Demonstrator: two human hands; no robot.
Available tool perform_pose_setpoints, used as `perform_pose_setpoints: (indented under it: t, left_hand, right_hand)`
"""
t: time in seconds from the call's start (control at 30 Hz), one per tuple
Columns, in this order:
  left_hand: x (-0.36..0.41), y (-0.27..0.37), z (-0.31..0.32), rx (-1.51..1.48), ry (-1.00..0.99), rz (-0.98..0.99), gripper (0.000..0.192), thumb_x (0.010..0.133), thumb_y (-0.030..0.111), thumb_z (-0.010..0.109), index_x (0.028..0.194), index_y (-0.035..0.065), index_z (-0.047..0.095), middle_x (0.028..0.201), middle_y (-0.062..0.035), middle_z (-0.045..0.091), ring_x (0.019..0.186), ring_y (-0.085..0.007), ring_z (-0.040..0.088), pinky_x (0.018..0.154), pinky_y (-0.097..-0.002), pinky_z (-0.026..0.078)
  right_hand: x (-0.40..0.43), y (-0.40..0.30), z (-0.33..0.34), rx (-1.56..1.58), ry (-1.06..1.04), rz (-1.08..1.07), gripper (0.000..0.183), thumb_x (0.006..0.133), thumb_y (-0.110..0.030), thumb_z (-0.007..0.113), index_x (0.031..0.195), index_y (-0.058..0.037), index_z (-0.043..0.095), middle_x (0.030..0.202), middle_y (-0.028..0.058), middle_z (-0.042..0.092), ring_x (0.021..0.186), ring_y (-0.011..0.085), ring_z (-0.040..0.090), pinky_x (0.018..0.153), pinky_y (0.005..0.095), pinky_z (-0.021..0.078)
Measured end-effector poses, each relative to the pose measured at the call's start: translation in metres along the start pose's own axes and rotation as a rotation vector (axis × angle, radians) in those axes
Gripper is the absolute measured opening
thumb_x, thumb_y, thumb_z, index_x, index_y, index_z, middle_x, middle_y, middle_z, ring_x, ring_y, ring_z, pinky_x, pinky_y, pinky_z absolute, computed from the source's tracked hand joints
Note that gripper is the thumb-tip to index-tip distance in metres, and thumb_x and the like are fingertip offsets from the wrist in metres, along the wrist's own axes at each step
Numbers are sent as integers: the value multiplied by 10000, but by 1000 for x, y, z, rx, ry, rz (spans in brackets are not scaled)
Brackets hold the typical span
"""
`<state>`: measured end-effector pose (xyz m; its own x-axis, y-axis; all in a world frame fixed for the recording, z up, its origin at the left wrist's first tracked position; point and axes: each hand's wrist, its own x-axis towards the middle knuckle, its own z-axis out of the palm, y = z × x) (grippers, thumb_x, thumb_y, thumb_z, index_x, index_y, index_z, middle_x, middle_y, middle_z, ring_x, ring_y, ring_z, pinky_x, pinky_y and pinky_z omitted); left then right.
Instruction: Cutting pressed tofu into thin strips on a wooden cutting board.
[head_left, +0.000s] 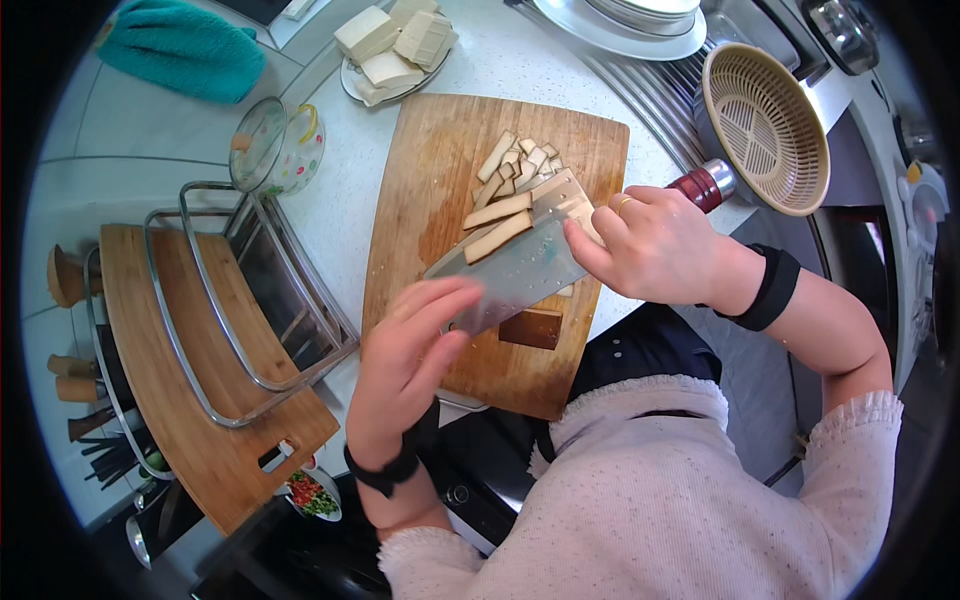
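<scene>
My right hand (652, 244) grips a wide-bladed kitchen cleaver (517, 281) with a red-brown handle. The blade lies tilted over a wooden cutting board (420, 172), and two strips of smoked tofu (499, 236) rest on its upper face. Beyond the blade is a loose pile of cut tofu pieces (514, 165) with brown edges. My left hand (409, 352) is beside the blade's far end, fingers apart and slightly blurred, holding nothing; whether it touches the blade cannot be told. On the board's near side lies a brown tofu block (531, 328).
White tofu blocks (394, 49) sit on a plate at the back. A glass bowl (281, 146) and a metal rack (225, 300) holding another board (195, 337) stand left. Stacked plates (630, 37) and a beige strainer basket (765, 131) are on the right.
</scene>
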<state>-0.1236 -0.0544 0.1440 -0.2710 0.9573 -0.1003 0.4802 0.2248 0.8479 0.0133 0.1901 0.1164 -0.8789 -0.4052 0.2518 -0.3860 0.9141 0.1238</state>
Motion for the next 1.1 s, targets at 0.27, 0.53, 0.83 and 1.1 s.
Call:
perform_pose_setpoints:
  t: [0.27,0.53,0.83,1.1]
  left_hand:
    - [40,-39,30,5,-227,47,454,926,155,430,1334,-32,362,1407,-171,336,1305,-286,317,1066,-352,241]
    - [33,-40,6,-12,23,-72,471,912,121,441,1346,-33,348,1401,-180,355,1294,-277,341,1069,-357,251]
    - [-31,-61,121,-176,777,-510,228,792,95,660,991,25,573,877,-30,544,759,-133,474,707,-276,423]
    - [-26,-62,177,-418,861,-443,339,759,-58,629,1071,-41,499,1002,-103,543,857,-165,567,751,-265,468]
  right_hand:
    - [-10,0,13,-40,-75,-44,262,665,-134,584,888,4,576,610,16,502,542,147,542,498,269,432]
    - [-6,-6,-5,81,-19,33,149,706,-136,587,783,-14,548,578,37,541,533,171,589,466,287,457]
    - [-45,-70,-25,402,-160,546,171,715,-65,551,879,-29,518,549,61,473,439,223,513,393,330,387]
    - [-39,-101,-29,440,-384,422,253,688,-83,558,915,27,546,530,52,460,399,155,475,339,281,364]
